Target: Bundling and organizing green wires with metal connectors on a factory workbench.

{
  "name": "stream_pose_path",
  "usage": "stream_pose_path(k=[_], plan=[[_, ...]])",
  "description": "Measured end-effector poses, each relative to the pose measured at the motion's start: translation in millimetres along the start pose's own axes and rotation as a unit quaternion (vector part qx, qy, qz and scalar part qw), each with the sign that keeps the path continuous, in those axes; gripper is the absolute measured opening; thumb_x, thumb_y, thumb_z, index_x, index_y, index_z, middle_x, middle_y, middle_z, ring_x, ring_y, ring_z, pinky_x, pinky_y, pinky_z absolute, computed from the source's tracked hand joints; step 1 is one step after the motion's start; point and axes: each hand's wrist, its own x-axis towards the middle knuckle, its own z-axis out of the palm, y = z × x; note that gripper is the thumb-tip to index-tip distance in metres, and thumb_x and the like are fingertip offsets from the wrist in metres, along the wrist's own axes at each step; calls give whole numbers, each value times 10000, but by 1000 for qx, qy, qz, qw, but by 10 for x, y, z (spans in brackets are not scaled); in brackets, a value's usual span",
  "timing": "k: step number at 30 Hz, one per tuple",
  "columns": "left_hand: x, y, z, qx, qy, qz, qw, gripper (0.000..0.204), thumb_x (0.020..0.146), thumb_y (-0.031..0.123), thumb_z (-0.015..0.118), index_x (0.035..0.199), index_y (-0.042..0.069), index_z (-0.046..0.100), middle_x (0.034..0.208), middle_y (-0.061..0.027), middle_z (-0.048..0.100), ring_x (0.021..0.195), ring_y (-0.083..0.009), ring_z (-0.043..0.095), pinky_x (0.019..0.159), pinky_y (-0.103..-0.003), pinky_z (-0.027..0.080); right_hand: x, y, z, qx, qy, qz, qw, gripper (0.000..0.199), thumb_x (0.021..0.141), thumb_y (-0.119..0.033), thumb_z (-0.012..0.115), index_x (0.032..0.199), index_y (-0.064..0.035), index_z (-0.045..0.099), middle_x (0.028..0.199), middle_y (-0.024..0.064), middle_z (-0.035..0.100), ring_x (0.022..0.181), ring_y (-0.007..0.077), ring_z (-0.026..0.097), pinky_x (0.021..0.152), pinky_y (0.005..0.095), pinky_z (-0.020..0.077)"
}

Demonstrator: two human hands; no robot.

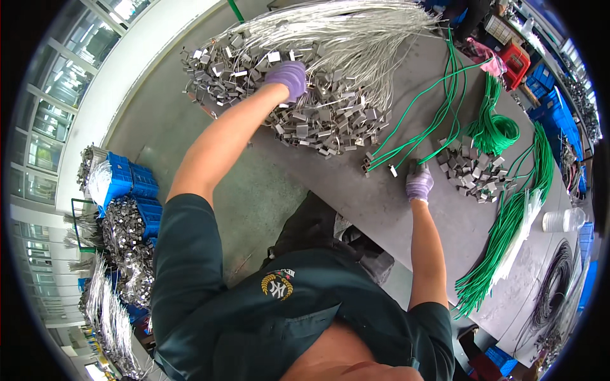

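On grey table: left hand amid metal clips; right hand near edge.

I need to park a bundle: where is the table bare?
Bare table lies between the big clip pile and the right hand, toward the near edge. Another patch sits between the small clip pile and the long green cables. The far side, under the silver wires, is crowded.

On the table, the large clip pile lies left of the small clip pile, cables between them.
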Motion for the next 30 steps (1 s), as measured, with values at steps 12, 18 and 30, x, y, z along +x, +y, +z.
stream_pose_path(k=[12,18,30], plan=[[-1593,8,-547,-560,-122,46,818,260,745,263,586,860,35,539,625,-22,519,552,-121,502,513,-290,423,180,121,-52,22,-84,60,994,267,825,-316,507,895,-73,595,812,159,608,762,350,579,641,424,467],[-3114,-422,-16,-299,-118,-64,945,227,742,167,573,930,53,515,792,-167,559,709,-369,544,649,-414,439,343,510,126,218,-125,70,965,338,808,-339,555,917,-25,611,780,216,601,763,380,567,629,397,442],[-5480,-1617,1237,-75,-178,-203,960,105,729,163,562,774,76,601,686,-176,580,652,-352,564,609,-415,446,297,493,71,166,-105,42,980,315,837,-303,502,964,-36,610,784,202,609,747,349,597,637,396,455]])
